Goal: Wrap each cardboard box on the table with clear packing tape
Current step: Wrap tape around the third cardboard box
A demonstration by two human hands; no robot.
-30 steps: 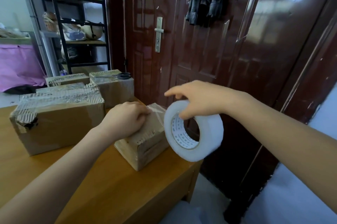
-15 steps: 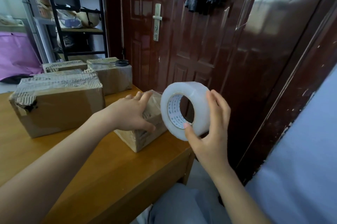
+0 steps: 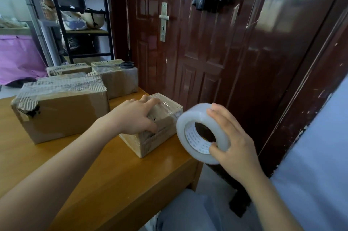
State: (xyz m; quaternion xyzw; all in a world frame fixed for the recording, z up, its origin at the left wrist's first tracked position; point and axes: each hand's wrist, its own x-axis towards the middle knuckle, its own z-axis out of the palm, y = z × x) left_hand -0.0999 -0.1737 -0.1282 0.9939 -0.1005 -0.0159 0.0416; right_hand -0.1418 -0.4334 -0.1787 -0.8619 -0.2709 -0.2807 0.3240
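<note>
At far left a big box (image 3: 62,112) sits on the table (image 3: 105,172), its top edge torn and ragged, with two more boxes (image 3: 116,78) behind it; scissors (image 3: 125,64) lie on the far right one. Right of these, near the table's right edge, is the small box (image 3: 152,127). The left hand (image 3: 135,118) presses down on it, fingers spread over the top and thumb against the near face, pinning a shiny strip of tape there. Just right, off the table edge, the right hand (image 3: 231,140) grips the roll (image 3: 201,133), thumb hooked in the core and fingers curled over the outer rim.

The risk, as I judge it, lies in the pull: the small box is light and close to the edge, so a sharp tug on the roll could drag it off or twist it under the palm. If the left hand eases, the stuck end may peel up or wrinkle.
</note>
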